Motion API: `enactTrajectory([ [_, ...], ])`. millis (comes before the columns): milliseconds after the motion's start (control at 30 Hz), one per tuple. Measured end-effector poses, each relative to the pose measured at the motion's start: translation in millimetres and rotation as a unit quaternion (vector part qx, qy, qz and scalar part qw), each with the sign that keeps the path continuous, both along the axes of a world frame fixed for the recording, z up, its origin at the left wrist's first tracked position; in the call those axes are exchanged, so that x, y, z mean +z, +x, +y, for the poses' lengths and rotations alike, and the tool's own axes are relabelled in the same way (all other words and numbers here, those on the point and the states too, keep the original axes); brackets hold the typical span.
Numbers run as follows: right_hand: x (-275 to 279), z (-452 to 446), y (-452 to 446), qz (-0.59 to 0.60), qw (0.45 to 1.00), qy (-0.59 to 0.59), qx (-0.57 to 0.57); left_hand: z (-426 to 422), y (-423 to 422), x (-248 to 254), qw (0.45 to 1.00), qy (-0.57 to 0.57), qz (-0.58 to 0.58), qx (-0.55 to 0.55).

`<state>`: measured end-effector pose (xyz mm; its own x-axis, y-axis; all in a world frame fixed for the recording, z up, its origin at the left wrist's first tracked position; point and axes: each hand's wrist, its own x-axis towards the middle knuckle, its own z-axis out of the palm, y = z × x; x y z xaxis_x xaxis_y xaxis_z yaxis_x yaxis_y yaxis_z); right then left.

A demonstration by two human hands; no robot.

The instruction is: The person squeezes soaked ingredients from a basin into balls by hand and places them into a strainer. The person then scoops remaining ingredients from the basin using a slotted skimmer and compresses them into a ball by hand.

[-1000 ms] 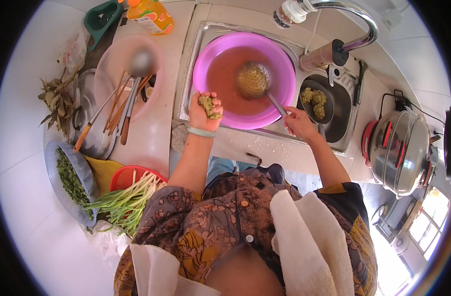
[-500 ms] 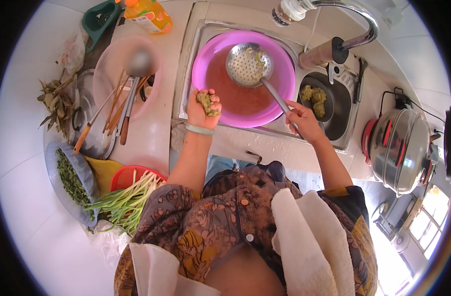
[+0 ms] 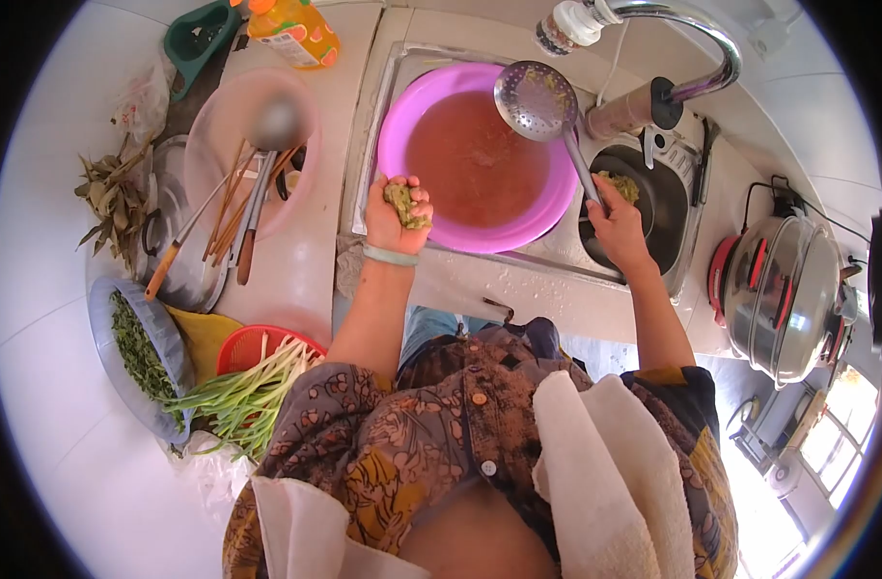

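My left hand (image 3: 395, 220) is closed around a lump of squeezed green vegetable (image 3: 406, 206) at the near left rim of a pink-purple basin (image 3: 399, 145). Brownish-red liquid (image 3: 475, 159) partly fills the basin, which sits in the larger sink. In my right hand (image 3: 619, 232) is the handle of a perforated metal skimmer (image 3: 536, 100). Its round head hangs over the basin's far right rim, with a few green bits on it. Below my right hand, more green lumps (image 3: 620, 187) lie in a dark bowl in the small sink, partly hidden by the hand and handle.
A chrome faucet (image 3: 721, 43) arches over the back right. To the left stand a pink translucent bowl (image 3: 202, 159) with utensils, an orange bottle (image 3: 306, 39), scallions (image 3: 253, 391) and a bowl of chopped greens (image 3: 137, 352). A lidded electric pot (image 3: 784, 289) is at right.
My right hand has moved the skimmer right, from above the basin's middle to its right rim. The green bits on the skimmer look fewer. My left hand stays in place with its lump.
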<state>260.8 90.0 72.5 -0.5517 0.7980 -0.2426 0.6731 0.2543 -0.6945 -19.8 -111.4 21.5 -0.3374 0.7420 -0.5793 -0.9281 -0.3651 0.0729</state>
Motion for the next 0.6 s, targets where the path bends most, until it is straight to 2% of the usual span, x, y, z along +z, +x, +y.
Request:
enactTrajectory([
  [100, -5.6, -9.2, -6.6, 0.002, 1.000, 0.011, 0.003, -2.2, 0.0, -0.6, 1.000, -0.009, 0.000, 0.003],
  [200, -20.8, -12.8, -4.4, -0.043, 0.993, 0.093, 0.057, -2.6, -2.6, -0.9, 1.000, -0.017, 0.003, 0.004],
  [400, -34.5, -19.5, -1.7, -0.075, 0.992, 0.059, 0.082, -6.0, -2.1, -1.2, 1.000, 0.001, 0.004, 0.005],
  [600, -27.7, -37.6, -9.1, -0.074, 0.987, -0.104, 0.093, -9.5, -3.2, -4.2, 1.000, 0.004, 0.001, 0.009],
])
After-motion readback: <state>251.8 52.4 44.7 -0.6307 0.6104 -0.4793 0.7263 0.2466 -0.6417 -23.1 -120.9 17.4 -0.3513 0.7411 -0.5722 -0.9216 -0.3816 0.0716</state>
